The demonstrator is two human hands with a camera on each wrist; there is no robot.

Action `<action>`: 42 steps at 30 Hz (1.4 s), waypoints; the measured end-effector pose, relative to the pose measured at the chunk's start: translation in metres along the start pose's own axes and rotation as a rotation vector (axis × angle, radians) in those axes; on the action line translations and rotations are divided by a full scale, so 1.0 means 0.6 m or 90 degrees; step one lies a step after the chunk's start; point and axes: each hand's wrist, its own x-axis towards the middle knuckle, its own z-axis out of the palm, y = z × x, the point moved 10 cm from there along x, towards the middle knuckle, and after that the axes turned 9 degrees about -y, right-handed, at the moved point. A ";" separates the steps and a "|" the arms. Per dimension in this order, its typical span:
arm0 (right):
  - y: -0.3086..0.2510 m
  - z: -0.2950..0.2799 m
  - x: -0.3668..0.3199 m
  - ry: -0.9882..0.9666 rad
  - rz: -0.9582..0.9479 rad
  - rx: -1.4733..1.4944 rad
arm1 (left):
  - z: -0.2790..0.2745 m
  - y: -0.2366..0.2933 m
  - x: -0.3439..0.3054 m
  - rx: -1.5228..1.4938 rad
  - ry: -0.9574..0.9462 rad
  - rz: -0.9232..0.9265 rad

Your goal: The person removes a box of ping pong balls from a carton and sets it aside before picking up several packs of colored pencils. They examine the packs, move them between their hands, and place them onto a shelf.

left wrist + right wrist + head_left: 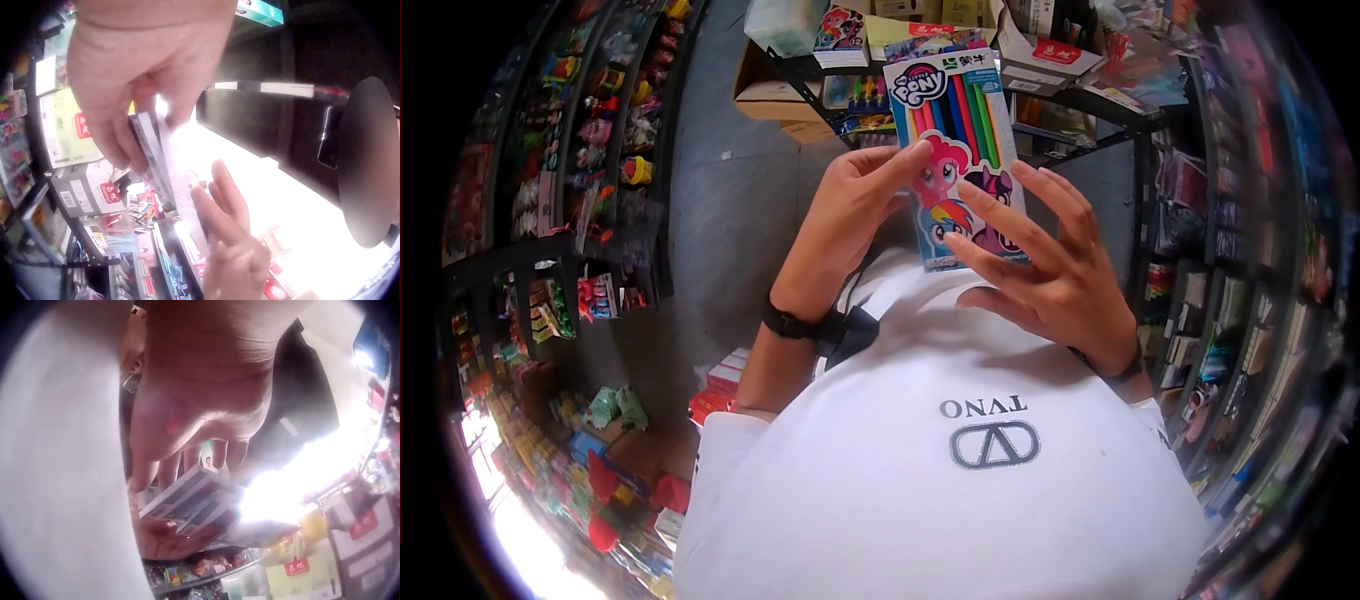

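Observation:
In the head view, a flat My Little Pony box of coloured pens [972, 112] is held up before the chest, its front with cartoon ponies facing up. My left hand [840, 205] grips its left edge, thumb on the front and the other fingers behind. Spread fingers of my right hand [1065, 275] lie over the lower right front, fingertips at the pony pictures. From the right wrist, the pale side edges of the box [187, 494] show as flat layers, with the left hand [165, 540] under them. The left wrist view shows the box edge-on, partly washed out by glare.
Ahead stands a display rack with open cartons [1050, 50] and a small pony box [841, 35]. Shelves of hanging goods [600, 120] line the left side, and more stocked shelves [1220, 300] the right. Grey floor [735, 190] shows between them. Red and white boxes [725, 375] sit by the left elbow.

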 end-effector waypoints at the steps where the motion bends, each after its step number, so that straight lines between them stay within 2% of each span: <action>1: -0.001 0.001 0.000 -0.008 -0.004 0.001 | 0.000 0.000 0.001 -0.005 -0.003 0.004; 20: -0.014 -0.006 0.001 -0.012 -0.026 0.002 | -0.002 0.000 -0.006 -0.004 0.012 0.009; 28: -0.014 -0.007 0.005 0.049 -0.002 -0.063 | -0.002 0.001 -0.008 0.052 0.017 0.008; 37: -0.004 -0.044 -0.009 0.160 0.049 -0.101 | 0.007 0.044 -0.029 0.309 0.083 0.157; 38: -0.002 -0.047 -0.014 0.173 0.057 -0.096 | 0.010 0.047 -0.033 0.319 0.084 0.148; 42: -0.001 -0.057 -0.029 0.225 0.073 -0.095 | 0.032 0.067 -0.050 0.297 0.089 0.234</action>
